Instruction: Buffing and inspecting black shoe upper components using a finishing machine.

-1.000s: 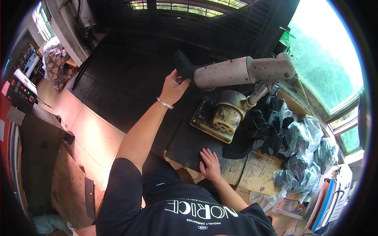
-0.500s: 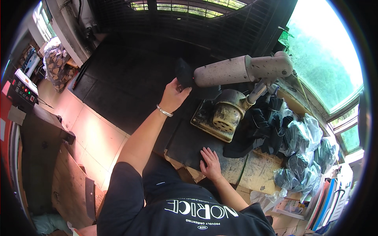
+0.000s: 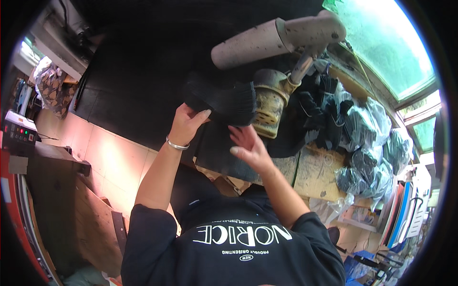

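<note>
Head view: from my seat I take the jointed machine (image 3: 248,45) as my landmark, its long grey cylinder speckled and rounded at the tip, its yellowish base stained and pierced with holes. The black piece (image 3: 224,102) is just left of that base, on the person's side of the cylinder, and its right end overlaps the base in my view. It looks soft and curved, with fine ribs or fringe along that end. The left hand (image 3: 188,121), left of the machine's base, pinches the near edge between thumb and fingers; a smooth metal bracelet (image 3: 177,144) circles that wrist. The right hand (image 3: 250,148), nearer the person than the base, is open with fingers spread, its fingertips at the piece's lower edge; I can't tell whether they touch.

The machine's base crowds the space right of the piece, and its cylinder reaches across beyond. To the machine's right I see a heap of dark fabric (image 3: 324,105), then crinkled, shiny clear plastic bags (image 3: 369,162), with a hazy window (image 3: 381,47) behind. The counter (image 3: 315,174) shows worn, stained wood on the machine's near right. Well left of the machine are a patterned sack (image 3: 55,90) and a boxy control panel (image 3: 21,128) with lit buttons.
</note>
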Tool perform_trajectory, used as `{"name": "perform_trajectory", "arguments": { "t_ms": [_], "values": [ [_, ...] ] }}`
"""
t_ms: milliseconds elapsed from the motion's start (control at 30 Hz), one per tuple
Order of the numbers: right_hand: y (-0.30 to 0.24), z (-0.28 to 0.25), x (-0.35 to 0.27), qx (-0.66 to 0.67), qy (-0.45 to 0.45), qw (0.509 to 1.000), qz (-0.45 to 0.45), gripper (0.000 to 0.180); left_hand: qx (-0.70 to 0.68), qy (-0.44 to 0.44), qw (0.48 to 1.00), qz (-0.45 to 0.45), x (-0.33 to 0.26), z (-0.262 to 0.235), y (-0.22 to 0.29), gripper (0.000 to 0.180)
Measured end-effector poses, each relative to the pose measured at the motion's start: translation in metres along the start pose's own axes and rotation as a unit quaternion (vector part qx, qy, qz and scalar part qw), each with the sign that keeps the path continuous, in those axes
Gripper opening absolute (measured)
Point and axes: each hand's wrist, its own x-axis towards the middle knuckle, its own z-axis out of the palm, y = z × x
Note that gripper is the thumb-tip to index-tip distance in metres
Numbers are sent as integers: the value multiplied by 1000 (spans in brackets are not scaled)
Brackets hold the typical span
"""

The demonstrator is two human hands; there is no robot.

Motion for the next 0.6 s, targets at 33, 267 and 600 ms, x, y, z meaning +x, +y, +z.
{"name": "perform_trajectory", "arguments": {
  "t_ms": [33,267,600],
  "values": [
    [-5,-1,9,18,-16,1000,-12,91,-5,-8,1000,-11,-7,-1,-1,24],
    [-23,-13,26,74,6,996,-49,95,-118,-65,991,-13,-27,1,5,21],
    [-15,-10,33,96,19,995,3,63,-271,-111,952,-86,-19,-11,-12,34]
  ]
}}
